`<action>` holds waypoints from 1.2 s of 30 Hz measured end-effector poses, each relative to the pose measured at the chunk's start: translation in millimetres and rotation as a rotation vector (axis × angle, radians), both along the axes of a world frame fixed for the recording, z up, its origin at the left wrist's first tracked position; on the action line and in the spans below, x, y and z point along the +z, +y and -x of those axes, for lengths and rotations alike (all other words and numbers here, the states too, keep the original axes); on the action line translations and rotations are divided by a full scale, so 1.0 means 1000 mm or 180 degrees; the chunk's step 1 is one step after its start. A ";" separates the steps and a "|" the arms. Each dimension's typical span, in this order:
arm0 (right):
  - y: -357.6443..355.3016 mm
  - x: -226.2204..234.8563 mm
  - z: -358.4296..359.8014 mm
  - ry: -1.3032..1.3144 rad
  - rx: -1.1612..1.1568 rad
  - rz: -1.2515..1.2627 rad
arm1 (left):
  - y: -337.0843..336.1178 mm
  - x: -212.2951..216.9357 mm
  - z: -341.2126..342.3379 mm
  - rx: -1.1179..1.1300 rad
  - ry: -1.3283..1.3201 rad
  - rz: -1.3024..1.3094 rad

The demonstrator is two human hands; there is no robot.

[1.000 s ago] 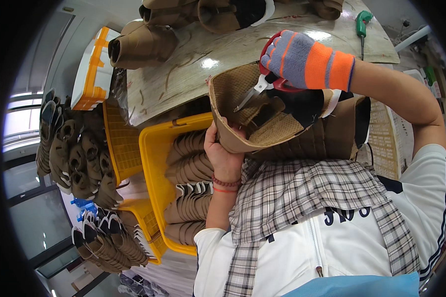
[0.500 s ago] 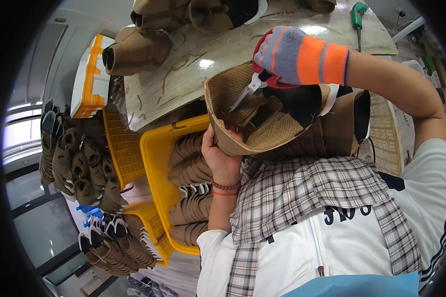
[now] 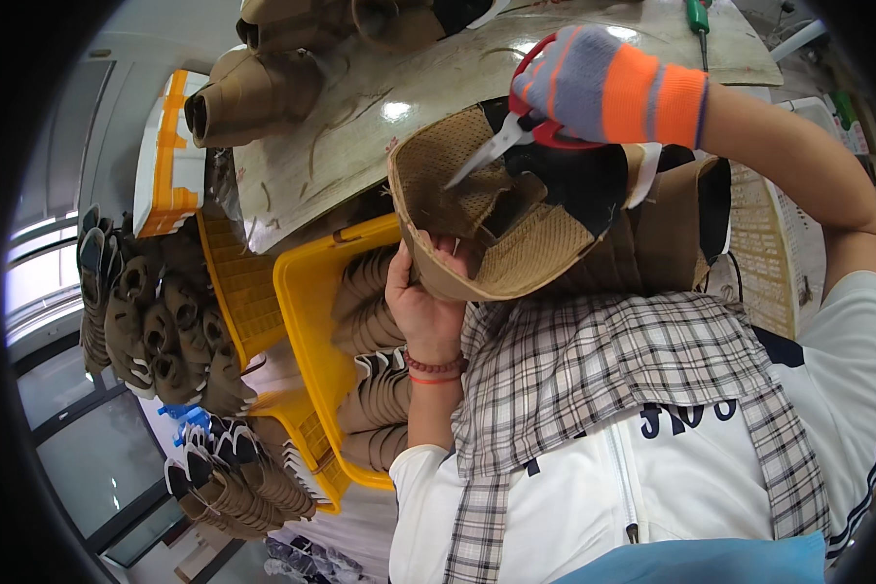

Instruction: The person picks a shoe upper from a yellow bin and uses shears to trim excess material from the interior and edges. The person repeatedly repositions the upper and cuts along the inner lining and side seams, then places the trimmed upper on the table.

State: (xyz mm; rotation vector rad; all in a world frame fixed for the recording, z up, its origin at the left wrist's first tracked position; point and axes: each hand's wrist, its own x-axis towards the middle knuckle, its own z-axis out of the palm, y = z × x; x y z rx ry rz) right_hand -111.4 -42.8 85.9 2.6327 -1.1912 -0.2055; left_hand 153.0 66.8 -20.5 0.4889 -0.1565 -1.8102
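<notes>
My left hand (image 3: 423, 297), bare with a beaded bracelet at the wrist, grips the lower left edge of a brown fabric shoe upper (image 3: 535, 258). Its thumb stays outside while the fingers reach inside. The upper's wide opening faces me, showing a tan mesh lining and a black lining patch. Wearing a grey and orange knit glove, my right hand (image 3: 579, 88) is closed around red-handled scissors (image 3: 501, 144). Their silver blades point down and left into the opening, with the tips near the lining. More nested brown uppers (image 3: 662, 229) extend to the right, over my lap.
A worktable (image 3: 331, 146) ahead bears brown uppers (image 3: 263, 92), scraps and a green-handled tool (image 3: 698, 19). Yellow crates (image 3: 297, 321) stand at left, one filled with stacked uppers (image 3: 375, 399). A white and orange box (image 3: 170, 161) sits beyond them. At right is a cream plastic basket (image 3: 764, 253).
The upper and both hands have shifted slightly to the left in view. My right hand has risen a little, and the scissors slant lower and left inside the opening.
</notes>
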 end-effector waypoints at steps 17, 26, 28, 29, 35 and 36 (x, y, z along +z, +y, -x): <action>0.049 0.033 0.001 0.0346 -0.0134 -0.1313 | 0.048 0.018 -0.021 -0.0684 -0.0654 -0.0241; 0.054 0.028 0.022 0.0445 0.0135 -0.0717 | 0.055 0.011 -0.015 -0.0608 -0.0885 0.0151; 0.053 0.024 0.037 0.0492 0.0159 -0.0584 | 0.057 0.011 -0.012 -0.0584 -0.0939 0.0272; 0.053 0.023 0.042 0.0514 0.0172 -0.0518 | 0.056 0.011 -0.011 -0.0586 -0.0902 0.0214; 0.050 0.022 0.038 0.0516 0.0132 -0.0732 | 0.053 0.009 -0.014 -0.0696 -0.0782 0.0324; 0.048 0.020 0.036 0.0553 0.0144 -0.0737 | 0.053 0.009 -0.014 -0.0697 -0.0788 0.0328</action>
